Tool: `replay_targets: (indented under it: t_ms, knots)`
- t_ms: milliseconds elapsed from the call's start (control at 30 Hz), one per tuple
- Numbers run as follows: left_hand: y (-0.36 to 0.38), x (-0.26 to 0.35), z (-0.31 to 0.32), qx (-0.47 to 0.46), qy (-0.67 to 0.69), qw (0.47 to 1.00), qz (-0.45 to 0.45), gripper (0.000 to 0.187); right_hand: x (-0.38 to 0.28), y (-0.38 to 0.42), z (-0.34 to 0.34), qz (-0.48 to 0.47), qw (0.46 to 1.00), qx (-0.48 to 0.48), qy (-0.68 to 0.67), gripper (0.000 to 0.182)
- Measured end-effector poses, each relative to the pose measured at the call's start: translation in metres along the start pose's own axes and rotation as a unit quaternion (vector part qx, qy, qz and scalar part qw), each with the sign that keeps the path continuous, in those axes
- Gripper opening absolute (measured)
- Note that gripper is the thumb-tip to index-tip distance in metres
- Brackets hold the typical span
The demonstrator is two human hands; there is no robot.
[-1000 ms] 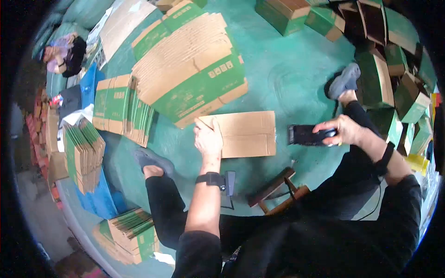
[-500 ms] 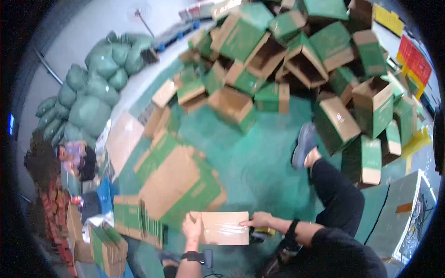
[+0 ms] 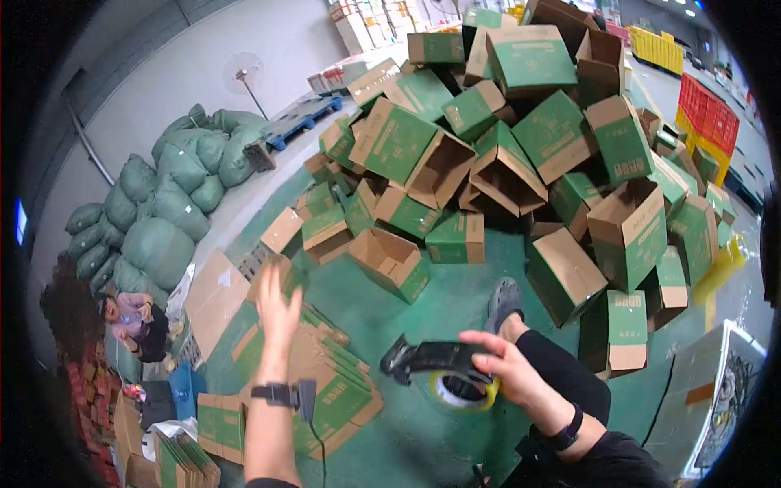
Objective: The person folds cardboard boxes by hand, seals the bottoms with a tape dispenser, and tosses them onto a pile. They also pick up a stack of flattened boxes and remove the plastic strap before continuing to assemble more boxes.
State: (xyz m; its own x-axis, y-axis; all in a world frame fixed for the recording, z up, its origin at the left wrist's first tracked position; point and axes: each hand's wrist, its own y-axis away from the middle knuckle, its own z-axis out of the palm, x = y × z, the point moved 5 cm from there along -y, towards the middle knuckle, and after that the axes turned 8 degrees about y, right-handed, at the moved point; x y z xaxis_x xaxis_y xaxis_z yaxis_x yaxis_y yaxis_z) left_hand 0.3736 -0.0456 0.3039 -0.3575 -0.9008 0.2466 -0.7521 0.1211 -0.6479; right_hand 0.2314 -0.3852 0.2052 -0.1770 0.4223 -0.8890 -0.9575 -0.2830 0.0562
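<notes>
My right hand (image 3: 514,372) grips a black tape dispenser (image 3: 435,355) by its back end, above the green floor. A roll of tape with a yellow edge (image 3: 442,392) shows at its underside. Stretched forward on the left, my left hand (image 3: 278,315) has its fingers apart and holds nothing. Just beyond its fingertips is a blurred brown and green carton (image 3: 285,273), partly hidden by the hand. Below and right of that hand lies a stack of flattened green and brown cartons (image 3: 346,394).
A large heap of open-ended cartons (image 3: 541,61) fills the far side. Stuffed green sacks (image 3: 159,244) pile up at the left wall, with a seated person (image 3: 140,325) below them. More folded cartons (image 3: 221,427) stand lower left. A white-edged box (image 3: 704,398) is at right.
The small brown carton between both hands is out of them. My left hand has moved forward and opened; my right hand has lifted the tape dispenser. The view has tilted up.
</notes>
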Motion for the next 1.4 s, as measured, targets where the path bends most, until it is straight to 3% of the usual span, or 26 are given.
replay_targets:
  t_ms: [67, 133, 200, 300, 333, 467, 600, 633, 667, 700, 733, 767, 800, 833, 867, 967, 1067, 1100, 1133, 1167, 1200, 1267, 1300, 1333, 1367, 1400]
  knots:
    - [0.094, -0.090, 0.031, -0.124, -0.030, 0.979, -0.159, 0.071, 0.013, 0.004, 0.003, 0.022, 1.000, 0.000, 0.002, 0.054]
    - [0.168, -0.145, 0.036, -0.172, -0.093, 0.934, -0.299, 0.076, 0.022, 0.002, 0.001, -0.011, 0.990, -0.056, -0.128, 0.060]
    - [0.208, -0.167, 0.035, -0.255, -0.151, 0.881, -0.367, 0.078, 0.068, -0.009, 0.002, 0.029, 0.925, -0.087, -0.370, 0.074]
    - [0.257, -0.210, 0.048, -0.277, -0.090, 0.859, -0.422, 0.076, 0.099, -0.018, 0.027, 0.095, 0.875, -0.104, -0.464, 0.060]
    - [0.276, -0.219, 0.053, -0.285, -0.084, 0.851, -0.433, 0.076, 0.108, -0.020, 0.032, 0.108, 0.876, -0.096, -0.460, 0.060]
    - [0.283, -0.194, 0.040, -0.213, -0.166, 0.923, -0.276, 0.077, 0.163, -0.026, 0.060, 0.233, 0.918, -0.065, -0.314, 0.044]
    - [0.292, -0.117, 0.006, -0.211, -0.159, 0.942, -0.205, 0.085, 0.162, -0.038, 0.078, 0.171, 0.940, -0.038, -0.293, 0.041]
    - [0.308, -0.103, 0.003, -0.233, -0.138, 0.946, -0.179, 0.074, 0.152, -0.042, 0.085, 0.148, 0.962, -0.082, -0.216, 0.042]
    - [0.325, -0.085, -0.001, -0.203, -0.146, 0.958, -0.140, 0.046, 0.140, -0.044, 0.096, 0.113, 0.976, -0.125, -0.139, 0.043]
    - [0.341, -0.071, -0.005, -0.294, -0.099, 0.921, -0.235, 0.018, 0.134, -0.041, 0.107, 0.101, 0.988, -0.115, -0.008, 0.044]
    - [0.364, -0.057, -0.009, -0.230, -0.060, 0.951, -0.200, 0.004, 0.131, -0.043, 0.120, 0.080, 0.983, -0.104, 0.127, 0.045]
    - [0.378, -0.035, -0.014, -0.257, -0.042, 0.953, -0.155, 0.005, 0.140, -0.040, 0.120, 0.083, 0.966, -0.084, 0.230, 0.049]
    - [0.386, -0.018, -0.021, -0.250, -0.009, 0.958, -0.139, 0.007, 0.149, -0.037, 0.124, 0.075, 0.940, -0.094, 0.319, 0.048]
    - [0.391, -0.004, -0.026, -0.262, 0.012, 0.957, -0.125, 0.010, 0.153, -0.038, 0.129, -0.112, 0.844, -0.128, 0.509, 0.050]
    - [0.393, 0.009, -0.027, -0.254, 0.045, 0.959, -0.117, 0.009, 0.163, -0.031, 0.137, -0.285, 0.679, -0.149, 0.660, 0.053]
    - [0.391, 0.023, -0.017, -0.329, 0.046, 0.930, -0.156, 0.005, 0.207, -0.008, 0.158, -0.251, 0.665, -0.303, 0.635, 0.059]
    - [0.388, 0.008, -0.018, -0.273, 0.136, 0.936, -0.175, 0.021, 0.240, 0.007, 0.151, -0.078, 0.643, -0.355, 0.674, 0.066]
    - [0.382, 0.007, -0.029, -0.234, 0.147, 0.951, -0.140, 0.024, 0.239, 0.007, 0.151, -0.078, 0.644, -0.357, 0.673, 0.066]
    - [0.377, 0.004, -0.044, -0.195, 0.158, 0.963, -0.103, 0.027, 0.243, 0.003, 0.145, 0.020, 0.704, -0.353, 0.616, 0.071]
    - [0.380, -0.012, -0.063, -0.146, 0.063, 0.979, -0.130, 0.030, 0.246, 0.000, 0.138, 0.118, 0.754, -0.341, 0.549, 0.076]
    - [0.384, -0.029, -0.084, -0.094, -0.031, 0.984, -0.151, 0.032, 0.254, -0.004, 0.131, 0.118, 0.758, -0.334, 0.548, 0.076]
    - [0.416, -0.065, -0.113, -0.021, -0.301, 0.920, -0.249, 0.036, 0.284, -0.007, 0.117, 0.196, 0.775, -0.329, 0.502, 0.086]
    - [0.429, -0.074, -0.107, -0.023, -0.303, 0.920, -0.247, 0.036, 0.285, -0.010, 0.121, 0.205, 0.794, -0.334, 0.465, 0.091]
    - [0.454, -0.095, -0.105, 0.059, -0.098, 0.910, -0.398, 0.036, 0.274, -0.013, 0.128, 0.240, 0.792, -0.341, 0.446, 0.093]
    - [0.474, -0.108, -0.100, 0.139, 0.114, 0.836, -0.519, 0.035, 0.259, -0.020, 0.136, 0.148, 0.795, -0.311, 0.499, 0.089]
    - [0.474, -0.108, -0.101, 0.140, 0.112, 0.837, -0.517, 0.035, 0.243, -0.027, 0.143, 0.054, 0.790, -0.274, 0.547, 0.084]
